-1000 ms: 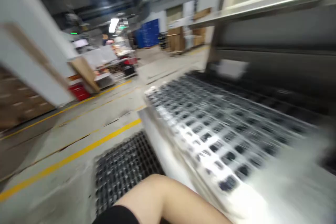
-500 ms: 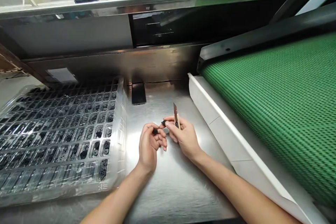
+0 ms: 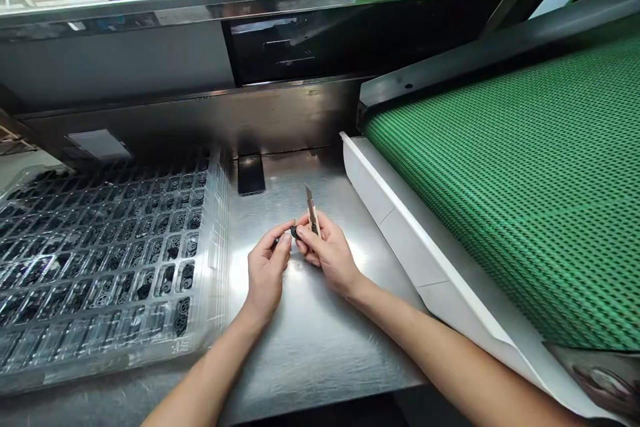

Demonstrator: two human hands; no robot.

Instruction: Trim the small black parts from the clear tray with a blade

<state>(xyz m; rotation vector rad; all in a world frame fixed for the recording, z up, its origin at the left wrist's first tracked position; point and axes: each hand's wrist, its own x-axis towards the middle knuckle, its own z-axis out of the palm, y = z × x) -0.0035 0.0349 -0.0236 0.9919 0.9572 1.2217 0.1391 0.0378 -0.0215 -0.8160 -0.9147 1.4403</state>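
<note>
My left hand (image 3: 267,268) and my right hand (image 3: 327,250) meet over a steel worktable (image 3: 305,340). Together their fingertips pinch a small black part (image 3: 294,232). My right hand also grips a thin utility blade (image 3: 312,208), its tip pointing up and away from me. To the left, a clear plastic tray (image 3: 219,213) holds several rows of small black parts in pockets.
A green mesh conveyor belt (image 3: 510,173) runs along the right, bordered by a white guard strip (image 3: 400,233). A dark phone (image 3: 251,174) lies flat at the back of the table. A dark metal machine housing (image 3: 210,60) with glass panels stands behind.
A second ago the view was swinging across the factory floor; it has settled on the worktable. Since half a second ago my hands closed together on the black part.
</note>
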